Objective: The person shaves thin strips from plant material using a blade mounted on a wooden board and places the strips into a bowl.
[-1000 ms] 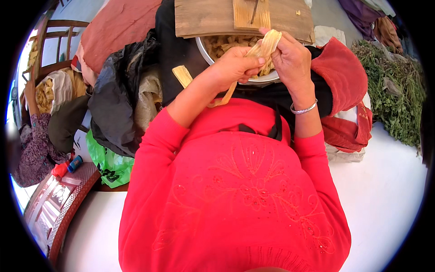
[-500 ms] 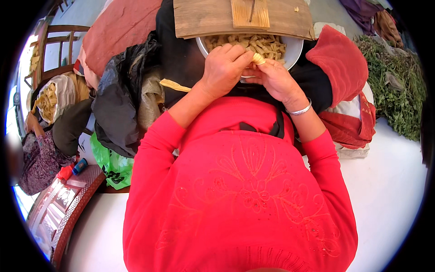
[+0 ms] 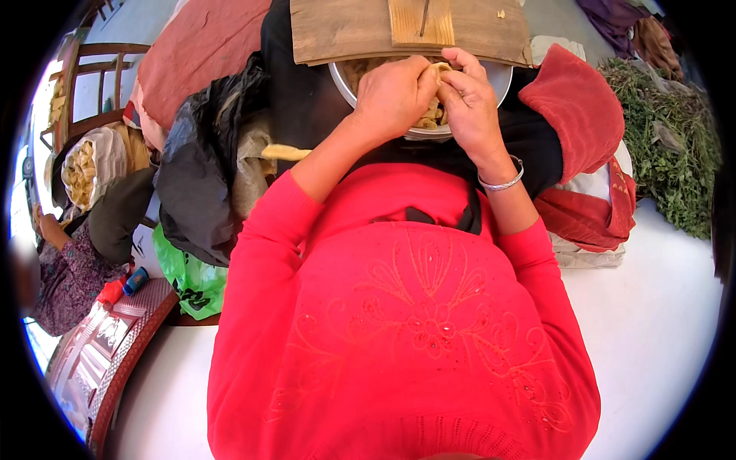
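My left hand (image 3: 392, 98) and my right hand (image 3: 469, 106) meet above a white basin (image 3: 500, 80). Between their fingertips is a small pale yellow folded strip (image 3: 442, 68), pinched from both sides; its material I cannot make out. The left fingers are curled and partly hidden. On the right hand, thumb and fingers close on the strip while one finger sticks up. Many short yellowish folded pieces (image 3: 434, 116) lie in the basin below, mostly covered by my hands. Another pale yellow strip (image 3: 284, 152) shows beside my left forearm.
A wooden board (image 3: 345, 34) with an upright metal spike (image 3: 425, 17) spans the basin's far side. Left are a black plastic bag (image 3: 203, 169), a green bag (image 3: 188, 280) and another person's arm (image 3: 57, 230) near a sack (image 3: 96, 165). Right lie red cloth (image 3: 571, 107) and green plants (image 3: 667, 146).
Both hands have shifted slightly away from me, over the basin. My right hand has turned more upright, one finger raised. The rolled strip now shows less between the fingers.
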A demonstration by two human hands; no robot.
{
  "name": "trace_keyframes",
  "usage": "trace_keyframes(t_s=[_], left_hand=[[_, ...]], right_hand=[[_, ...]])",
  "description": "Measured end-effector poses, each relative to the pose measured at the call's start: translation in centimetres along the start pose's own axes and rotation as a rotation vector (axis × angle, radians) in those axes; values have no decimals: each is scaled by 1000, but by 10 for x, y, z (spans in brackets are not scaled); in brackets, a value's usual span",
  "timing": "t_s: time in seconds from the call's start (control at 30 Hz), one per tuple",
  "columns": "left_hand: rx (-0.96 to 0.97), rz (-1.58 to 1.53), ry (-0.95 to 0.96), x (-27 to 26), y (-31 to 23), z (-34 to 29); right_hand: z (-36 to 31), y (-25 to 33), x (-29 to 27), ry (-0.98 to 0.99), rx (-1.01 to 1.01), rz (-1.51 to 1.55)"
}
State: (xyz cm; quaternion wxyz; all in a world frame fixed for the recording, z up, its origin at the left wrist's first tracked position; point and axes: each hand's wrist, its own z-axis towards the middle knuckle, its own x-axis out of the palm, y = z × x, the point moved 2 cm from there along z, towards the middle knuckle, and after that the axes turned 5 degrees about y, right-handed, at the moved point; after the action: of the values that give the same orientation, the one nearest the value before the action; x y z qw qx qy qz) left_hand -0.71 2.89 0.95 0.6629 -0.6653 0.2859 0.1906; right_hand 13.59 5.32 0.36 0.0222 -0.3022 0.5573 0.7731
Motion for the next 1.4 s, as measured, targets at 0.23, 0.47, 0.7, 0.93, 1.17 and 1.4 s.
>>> trace_keyframes(t_s=[0.23, 0.47, 0.7, 0.93, 1.17, 1.4], left_hand=[[-147, -939, 30, 21, 8, -11], [0, -766, 6, 3, -6, -31], [44, -502, -82, 12, -9, -16], [-276, -1263, 187, 20, -4, -26], [232, -388, -228, -5, 5, -21], [426, 324, -296, -31, -8, -20]], right_hand=[[15, 20, -4, -172, 66, 336], [11, 4, -1, -38, 104, 436], [11, 13, -6, -153, -44, 72], [19, -1, -8, -185, 110, 400], [28, -14, -15, -85, 303, 1052], [33, 19, -48, 412, 223, 290]])
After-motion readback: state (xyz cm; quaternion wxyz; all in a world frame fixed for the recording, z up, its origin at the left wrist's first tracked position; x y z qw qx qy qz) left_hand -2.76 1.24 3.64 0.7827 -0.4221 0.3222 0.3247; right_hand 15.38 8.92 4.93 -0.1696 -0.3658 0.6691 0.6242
